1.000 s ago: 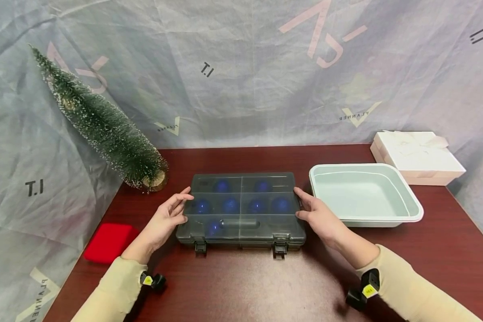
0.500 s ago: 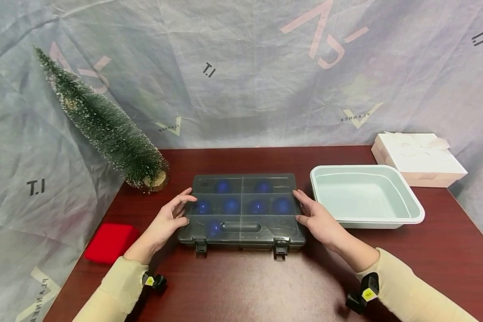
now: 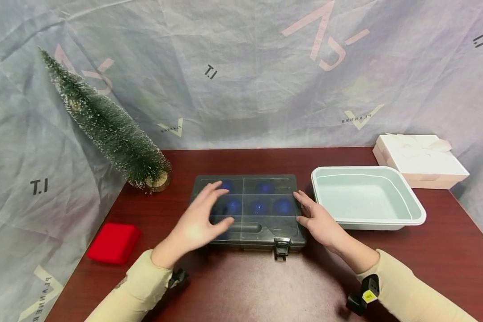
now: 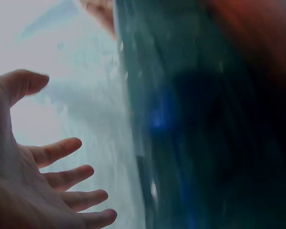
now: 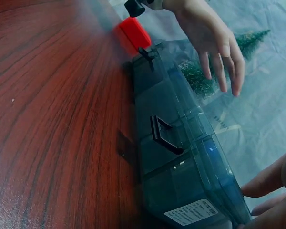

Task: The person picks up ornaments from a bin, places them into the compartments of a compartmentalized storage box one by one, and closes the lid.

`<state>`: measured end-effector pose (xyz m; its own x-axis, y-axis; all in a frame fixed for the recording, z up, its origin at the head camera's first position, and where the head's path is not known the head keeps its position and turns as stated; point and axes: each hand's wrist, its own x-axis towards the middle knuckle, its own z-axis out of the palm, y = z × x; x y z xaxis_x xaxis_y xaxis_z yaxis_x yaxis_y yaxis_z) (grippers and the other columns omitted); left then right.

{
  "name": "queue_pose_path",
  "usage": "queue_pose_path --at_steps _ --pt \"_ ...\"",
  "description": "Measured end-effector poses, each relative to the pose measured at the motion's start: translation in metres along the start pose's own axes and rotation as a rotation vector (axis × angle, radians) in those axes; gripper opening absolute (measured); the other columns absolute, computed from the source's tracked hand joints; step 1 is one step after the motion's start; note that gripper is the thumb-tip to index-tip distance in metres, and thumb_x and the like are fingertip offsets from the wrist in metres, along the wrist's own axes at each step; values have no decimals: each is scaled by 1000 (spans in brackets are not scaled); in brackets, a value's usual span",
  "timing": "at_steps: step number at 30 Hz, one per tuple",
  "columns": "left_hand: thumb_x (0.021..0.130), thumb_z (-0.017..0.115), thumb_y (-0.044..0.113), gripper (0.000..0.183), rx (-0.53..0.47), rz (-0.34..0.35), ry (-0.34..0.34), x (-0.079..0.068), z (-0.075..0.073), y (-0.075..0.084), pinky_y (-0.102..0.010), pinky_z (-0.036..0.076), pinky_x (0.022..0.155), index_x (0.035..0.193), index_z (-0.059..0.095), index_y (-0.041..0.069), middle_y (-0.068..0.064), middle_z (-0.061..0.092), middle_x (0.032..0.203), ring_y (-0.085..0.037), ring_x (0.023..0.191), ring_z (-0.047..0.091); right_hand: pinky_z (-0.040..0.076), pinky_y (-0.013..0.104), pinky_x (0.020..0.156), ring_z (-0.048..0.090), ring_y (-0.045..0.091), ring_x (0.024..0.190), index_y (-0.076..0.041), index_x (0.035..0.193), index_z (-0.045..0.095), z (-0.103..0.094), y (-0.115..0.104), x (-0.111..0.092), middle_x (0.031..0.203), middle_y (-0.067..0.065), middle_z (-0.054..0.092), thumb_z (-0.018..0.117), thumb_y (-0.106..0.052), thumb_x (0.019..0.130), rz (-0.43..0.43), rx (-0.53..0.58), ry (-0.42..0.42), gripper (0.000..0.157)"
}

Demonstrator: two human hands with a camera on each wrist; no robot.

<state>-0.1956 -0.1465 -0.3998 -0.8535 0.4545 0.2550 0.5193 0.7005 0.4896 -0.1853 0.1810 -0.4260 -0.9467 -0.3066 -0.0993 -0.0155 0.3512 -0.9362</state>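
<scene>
A dark see-through plastic case (image 3: pixel 261 235) lies on the table with its lid down. Several blue balls (image 3: pixel 283 206) show through the lid in separate compartments. Its front latches (image 5: pixel 163 136) stand swung outward in the right wrist view. Above the left part of the case hovers my left hand (image 3: pixel 197 221), fingers spread and apart from the thumb, holding nothing; it hides some balls and the left latch. My right hand (image 3: pixel 321 220) rests its fingertips and thumb along the case's right edge. Motion blurs the case (image 4: pixel 167 119) in the left wrist view.
A pale green tub (image 3: pixel 366 221) stands just right of the case, and a white gift box (image 3: pixel 426 163) behind it. At the left are a red pouch-like object (image 3: pixel 113 243) and a small frosted Christmas tree (image 3: pixel 108 125). A cloth backdrop (image 3: pixel 241 89) hangs behind the table.
My left hand has left the case's left edge and moved right, rising over the lid. The right hand stays at the right edge. The case has hardly moved.
</scene>
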Motion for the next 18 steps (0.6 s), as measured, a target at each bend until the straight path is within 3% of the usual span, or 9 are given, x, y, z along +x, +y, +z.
queue_pose_path --at_steps 5,9,14,18 --pt "87 72 56 83 182 156 -149 0 32 21 -60 27 113 155 44 17 -10 31 164 -39 150 24 21 57 116 14 46 149 11 158 18 -1 1 -1 165 31 1 51 12 96 0 -3 2 69" --pt "90 68 58 83 289 280 -239 -2 54 26 -60 26 114 159 38 24 -10 25 166 -38 151 21 20 55 116 13 44 149 11 158 19 -1 1 -1 165 30 2 50 11 97 1 -4 7 68" --pt "92 70 50 80 377 370 -247 -1 68 27 -64 25 113 161 34 31 -9 24 167 -38 152 19 20 55 116 13 44 150 12 157 20 -1 2 -1 165 30 3 49 12 97 -11 -13 16 67" --pt "94 69 40 77 438 395 -221 0 72 25 -64 26 112 161 32 33 -10 26 166 -39 151 21 20 55 116 13 46 149 13 157 20 0 3 -1 164 32 3 50 11 96 -26 -10 22 67"
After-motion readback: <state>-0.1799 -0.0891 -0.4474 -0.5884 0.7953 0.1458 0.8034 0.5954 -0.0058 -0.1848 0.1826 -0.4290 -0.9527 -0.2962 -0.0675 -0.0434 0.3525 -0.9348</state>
